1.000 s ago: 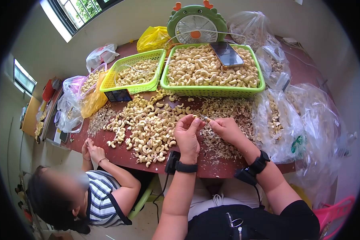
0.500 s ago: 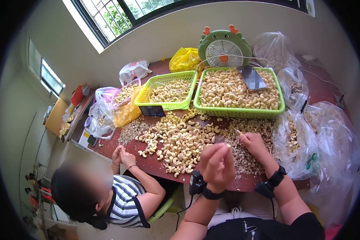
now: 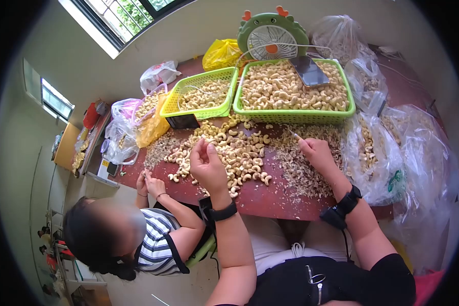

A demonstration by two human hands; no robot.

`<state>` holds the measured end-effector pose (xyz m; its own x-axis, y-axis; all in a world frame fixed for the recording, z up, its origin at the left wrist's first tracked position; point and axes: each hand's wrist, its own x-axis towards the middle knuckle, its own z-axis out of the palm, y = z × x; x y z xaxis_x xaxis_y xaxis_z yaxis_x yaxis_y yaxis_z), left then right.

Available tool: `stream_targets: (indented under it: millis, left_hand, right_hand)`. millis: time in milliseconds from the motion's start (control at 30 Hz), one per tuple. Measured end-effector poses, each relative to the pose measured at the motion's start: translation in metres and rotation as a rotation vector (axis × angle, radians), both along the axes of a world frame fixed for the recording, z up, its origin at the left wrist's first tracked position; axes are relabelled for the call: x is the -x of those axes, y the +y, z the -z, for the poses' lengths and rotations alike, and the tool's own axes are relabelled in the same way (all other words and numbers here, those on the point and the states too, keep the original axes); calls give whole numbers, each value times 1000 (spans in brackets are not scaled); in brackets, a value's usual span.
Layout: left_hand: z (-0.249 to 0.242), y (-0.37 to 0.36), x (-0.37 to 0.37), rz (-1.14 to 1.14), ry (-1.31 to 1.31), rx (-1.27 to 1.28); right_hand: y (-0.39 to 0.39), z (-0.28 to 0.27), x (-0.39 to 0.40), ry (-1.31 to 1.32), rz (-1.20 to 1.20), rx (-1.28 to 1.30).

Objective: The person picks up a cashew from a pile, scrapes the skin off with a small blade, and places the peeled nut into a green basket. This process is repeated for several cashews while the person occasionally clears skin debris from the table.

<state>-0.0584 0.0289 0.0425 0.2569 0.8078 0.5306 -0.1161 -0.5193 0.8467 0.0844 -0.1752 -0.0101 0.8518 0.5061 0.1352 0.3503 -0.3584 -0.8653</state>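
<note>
My left hand (image 3: 207,166) is raised over the near side of a pile of loose cashews (image 3: 239,153), its fingers curled in toward the thumb. Whatever lies between those fingertips is too small to make out. In my right hand (image 3: 319,154) is a small knife (image 3: 294,134), its slim tip pointing up and left. That hand is above a heap of brown cashew skins (image 3: 303,176), right of the pile. Both wrists wear black bands with small devices.
Behind the pile stand a large green basket (image 3: 296,116) of cashews with a phone (image 3: 309,71) on top, and a smaller basket (image 3: 201,111). A fan (image 3: 273,41) is at the back. Plastic bags (image 3: 375,163) line the right side. A co-worker (image 3: 158,239) sits at left, hands together.
My left hand has gone from close in front of me to the cashew pile, forward and left. The right hand keeps the knife over the skins. The view has shifted slightly.
</note>
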Motion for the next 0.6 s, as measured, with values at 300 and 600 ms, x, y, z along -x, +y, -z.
stream_targets:
  millis: [300, 600]
  left_hand:
    - [25, -27, -15, 185, 592, -256]
    - [59, -41, -62, 145, 684, -690]
  right_hand:
    - [0, -2, 0, -45, 24, 87]
    - [0, -3, 1, -12, -23, 12]
